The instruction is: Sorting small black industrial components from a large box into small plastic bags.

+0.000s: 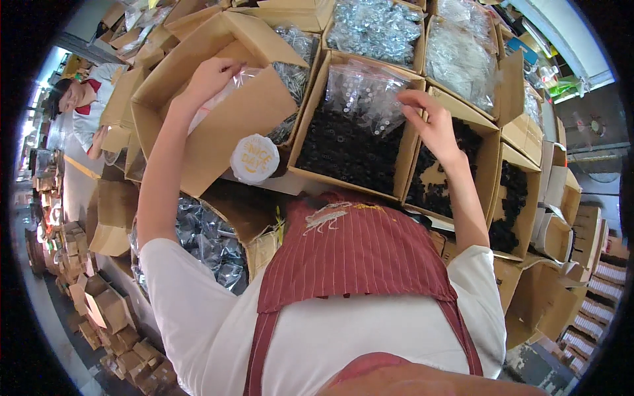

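- The right hand is held half-curled at the right edge of a clear bag of small parts; whether plastic is pinched cannot be told.
- The left hand is placed inside an open carton, by clear plastic; its grip cannot be made out.
- The bag is seen over black parts, toward their box's far side.
- Farther off, bagged pieces are packed.
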Tool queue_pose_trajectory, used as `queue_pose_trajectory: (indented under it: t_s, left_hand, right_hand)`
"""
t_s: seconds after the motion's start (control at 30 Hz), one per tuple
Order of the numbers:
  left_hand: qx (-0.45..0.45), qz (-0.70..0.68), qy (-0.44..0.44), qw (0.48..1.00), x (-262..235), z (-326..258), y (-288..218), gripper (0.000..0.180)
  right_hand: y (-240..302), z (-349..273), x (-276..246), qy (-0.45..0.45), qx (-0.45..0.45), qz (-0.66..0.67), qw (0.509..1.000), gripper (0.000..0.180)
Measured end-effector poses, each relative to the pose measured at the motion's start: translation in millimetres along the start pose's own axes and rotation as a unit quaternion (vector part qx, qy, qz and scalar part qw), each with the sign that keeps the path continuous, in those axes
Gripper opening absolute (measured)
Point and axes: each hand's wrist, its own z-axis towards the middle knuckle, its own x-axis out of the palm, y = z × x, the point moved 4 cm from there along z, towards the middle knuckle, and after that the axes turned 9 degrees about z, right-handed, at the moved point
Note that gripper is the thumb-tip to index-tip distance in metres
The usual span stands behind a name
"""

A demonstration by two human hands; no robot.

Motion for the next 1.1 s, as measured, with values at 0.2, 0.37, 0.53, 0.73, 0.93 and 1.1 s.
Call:
queue_pose_trajectory:
  t_s: [0.2,0.37,0.53,0.73,0.93,1.1]
  left_hand:
    - [-0.053,-0.398,-0.108,0.91,-31,-24,-26,0.046]
    - [0.052,-0.527,-0.093,0.843,-37,-73,-138,0.045]
    - [0.152,-0.435,-0.191,0.867,-25,-102,-192,0.04]
    - [0.037,-0.412,-0.181,0.892,6,-114,-183,0.027]
    - [-0.064,-0.311,-0.042,0.947,25,-118,-186,0.016]
    - [0.095,-0.111,-0.296,0.944,-5,-118,-221,0.035]
  right_hand:
    - [35,8,12,-0.044,-0.003,0.097,0.994,0.036]
    - [77,30,55,0.102,0.072,0.407,0.905,0.06]
    - [98,30,70,0.147,0.111,0.516,0.836,0.062]
    - [79,20,51,0.03,0.063,0.442,0.894,0.015]
    - [73,11,27,-0.11,-0.057,0.29,0.949,0.007]
    - [90,-14,19,-0.108,-0.203,0.037,0.972,0.022]
